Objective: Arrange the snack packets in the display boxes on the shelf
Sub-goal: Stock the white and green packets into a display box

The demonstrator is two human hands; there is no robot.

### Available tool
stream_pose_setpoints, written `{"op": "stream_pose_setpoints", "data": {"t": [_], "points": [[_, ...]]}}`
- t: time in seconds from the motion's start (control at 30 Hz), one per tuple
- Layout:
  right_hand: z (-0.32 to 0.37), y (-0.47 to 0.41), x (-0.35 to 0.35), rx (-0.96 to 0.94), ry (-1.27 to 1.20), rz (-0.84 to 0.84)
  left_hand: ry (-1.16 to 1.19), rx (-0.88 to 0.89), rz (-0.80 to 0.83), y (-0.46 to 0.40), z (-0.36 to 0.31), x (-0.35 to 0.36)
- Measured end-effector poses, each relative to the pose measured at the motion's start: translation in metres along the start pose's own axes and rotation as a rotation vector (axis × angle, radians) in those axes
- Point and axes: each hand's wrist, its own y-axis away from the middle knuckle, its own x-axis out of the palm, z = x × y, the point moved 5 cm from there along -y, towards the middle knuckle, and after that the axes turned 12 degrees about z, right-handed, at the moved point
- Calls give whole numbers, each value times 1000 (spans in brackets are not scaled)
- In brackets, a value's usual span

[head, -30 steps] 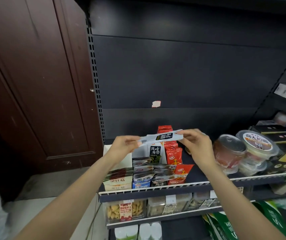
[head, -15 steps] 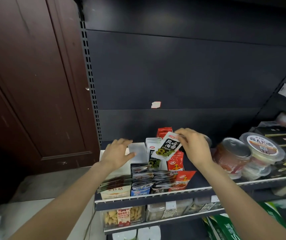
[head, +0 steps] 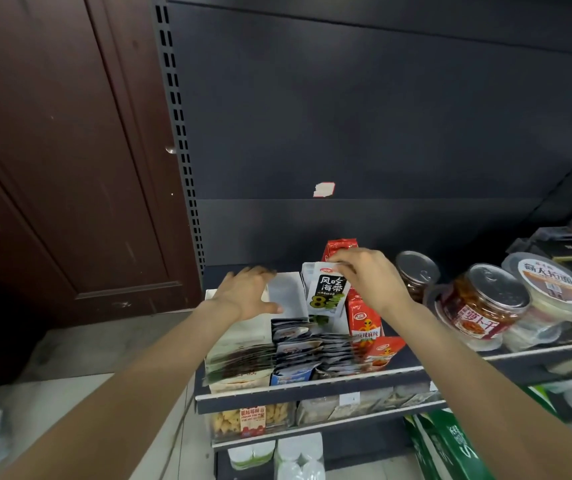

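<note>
The seaweed snack packet (head: 326, 293) stands nearly upright over the middle display box (head: 289, 299), its long axis vertical and leaning slightly toward 1 o'clock, printed face toward the camera. The right hand (head: 369, 282) pinches its top edge, a narrow grip with the fingers curled over the seal. At 9 o'clock from the packet the left hand (head: 248, 294) lies with fingers spread and relaxed over the white wall of the box, holding nothing. Below, at 6 o'clock, rows of flat packets (head: 308, 348) fill the boxes at the shelf (head: 312, 384) front. At 3 o'clock stand red packets (head: 364, 322), then lidded jars (head: 481, 303) further right.
</note>
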Motion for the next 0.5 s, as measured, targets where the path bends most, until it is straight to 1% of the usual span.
{"op": "stream_pose_setpoints", "data": {"t": [0.13,0.2,0.37,0.5], "points": [[-11,-5,26,101,34,146,12,2,1,-1,1,0],[-13,-7,38,108,10,174,16,4,-6,-1,0,1],[-19,-9,51,162,4,93,10,0,-17,-2,0,1],[-19,-12,53,174,17,76,-1,-10,-21,0,-2,1]]}}
